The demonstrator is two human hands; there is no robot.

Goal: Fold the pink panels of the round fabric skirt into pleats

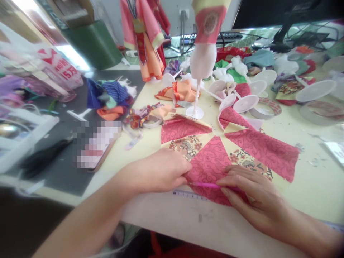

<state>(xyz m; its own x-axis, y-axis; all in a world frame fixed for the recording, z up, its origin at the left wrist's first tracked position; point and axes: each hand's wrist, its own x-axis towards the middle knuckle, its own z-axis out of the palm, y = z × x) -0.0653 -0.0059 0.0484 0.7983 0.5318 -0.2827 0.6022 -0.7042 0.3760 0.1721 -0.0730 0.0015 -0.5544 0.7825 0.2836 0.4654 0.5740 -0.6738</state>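
A paneled piece of fabric [211, 157], pink patterned sections alternating with cream floral ones, lies fanned out on the table. Its near edge is between my two hands. My left hand [161, 170] is closed at the left of this edge, pinching the fabric; the fingertips are partly hidden. My right hand [255, 199] presses on the right side, thumb and fingers closed around a thin bright pink strip or stick [206, 185] that runs along the edge toward my left fingers. Its exact kind is unclear. Under the fabric, a ruler [188, 194] with printed marks shows in part.
A white doll stand [195, 112] holds a dressed torso [203, 61] behind the fabric. Several more stands and tape rolls [265, 108] lie at right. Left are a phone [100, 145], fabric scraps [110, 95] and trims [146, 116]. A dressed figure [142, 39] stands at the back.
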